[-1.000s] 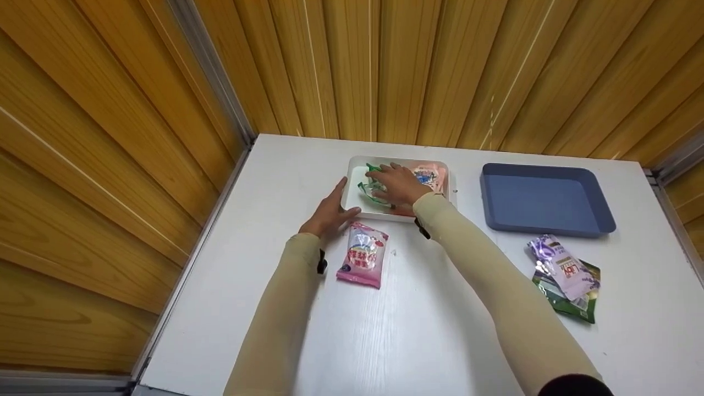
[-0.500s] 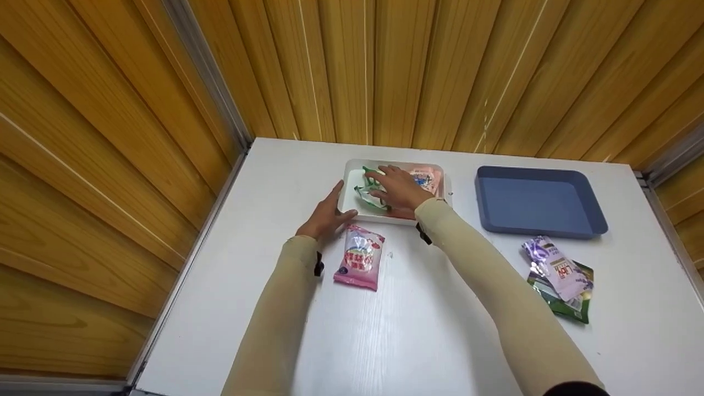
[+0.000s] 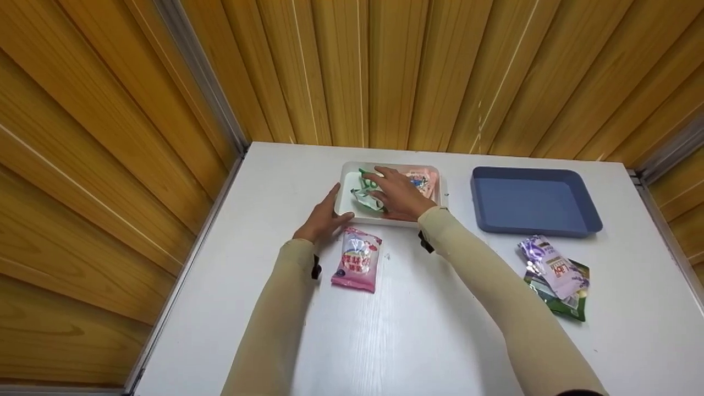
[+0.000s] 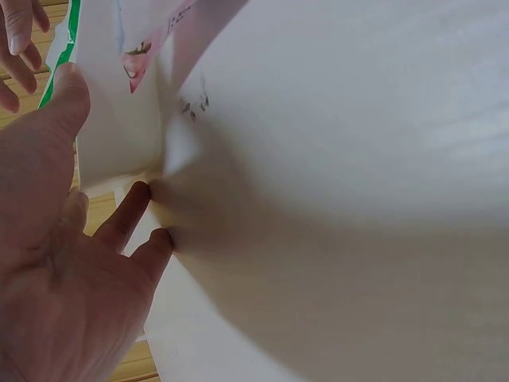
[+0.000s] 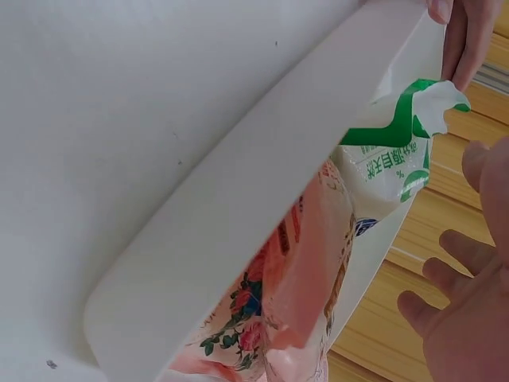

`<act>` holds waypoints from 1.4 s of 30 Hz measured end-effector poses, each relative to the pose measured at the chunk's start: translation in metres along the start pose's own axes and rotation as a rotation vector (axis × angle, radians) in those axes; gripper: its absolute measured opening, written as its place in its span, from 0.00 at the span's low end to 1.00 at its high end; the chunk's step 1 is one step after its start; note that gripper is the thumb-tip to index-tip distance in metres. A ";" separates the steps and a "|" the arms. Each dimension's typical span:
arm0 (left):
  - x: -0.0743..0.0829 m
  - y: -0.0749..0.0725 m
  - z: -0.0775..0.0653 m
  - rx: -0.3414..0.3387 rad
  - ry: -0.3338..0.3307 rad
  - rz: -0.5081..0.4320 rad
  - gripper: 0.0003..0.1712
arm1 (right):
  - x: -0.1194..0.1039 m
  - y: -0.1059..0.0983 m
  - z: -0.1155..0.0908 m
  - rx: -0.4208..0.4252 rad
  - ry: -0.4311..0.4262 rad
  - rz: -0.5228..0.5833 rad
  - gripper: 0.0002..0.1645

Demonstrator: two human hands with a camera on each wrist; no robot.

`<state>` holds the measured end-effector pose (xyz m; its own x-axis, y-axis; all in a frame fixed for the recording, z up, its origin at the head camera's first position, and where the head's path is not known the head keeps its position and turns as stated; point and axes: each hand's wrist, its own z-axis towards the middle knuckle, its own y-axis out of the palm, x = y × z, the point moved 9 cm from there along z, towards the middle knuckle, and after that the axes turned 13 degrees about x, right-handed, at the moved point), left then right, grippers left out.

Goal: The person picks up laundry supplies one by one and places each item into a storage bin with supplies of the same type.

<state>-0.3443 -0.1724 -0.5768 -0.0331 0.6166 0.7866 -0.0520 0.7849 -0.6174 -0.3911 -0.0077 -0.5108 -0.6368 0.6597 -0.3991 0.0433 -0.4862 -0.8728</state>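
Note:
A shallow white tray (image 3: 396, 222) holds a green-and-white packet (image 3: 366, 199) on its left and a peach floral packet (image 3: 424, 179) on its right. My left hand (image 3: 320, 220) rests at the tray's left front corner, thumb along the front rim and fingers extended along the left side. Over the packets is my right hand (image 3: 404, 191), its fingers spread. In the right wrist view these fingers (image 5: 457, 255) stand apart from the green-and-white packet (image 5: 386, 167). A pink packet (image 3: 357, 261) lies on the table just in front of the tray.
A blue tray (image 3: 536, 201) stands to the right with nothing in it. Before it, a purple packet (image 3: 553, 267) overlaps a dark green packet (image 3: 575, 308) on the white table (image 3: 379, 341). Wood-panelled walls (image 3: 412, 71) border the back and left.
My right hand has shifted slightly right relative to the tray, and more of the green-and-white packet shows. My left hand stays at the tray's corner. The head view has drifted slightly.

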 end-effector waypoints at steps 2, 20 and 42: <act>-0.001 0.000 -0.001 0.001 -0.008 -0.006 0.57 | -0.003 0.000 -0.003 0.014 -0.020 0.003 0.33; -0.001 0.000 0.001 -0.008 0.042 0.046 0.57 | -0.045 0.001 -0.039 0.137 -0.283 -0.001 0.33; -0.001 -0.002 0.000 0.008 0.049 0.080 0.58 | -0.076 0.014 -0.071 0.123 -0.403 -0.029 0.36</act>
<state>-0.3443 -0.1741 -0.5763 0.0117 0.6800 0.7331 -0.0594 0.7324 -0.6783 -0.2872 -0.0239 -0.5127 -0.8875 0.4093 -0.2117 -0.0560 -0.5518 -0.8321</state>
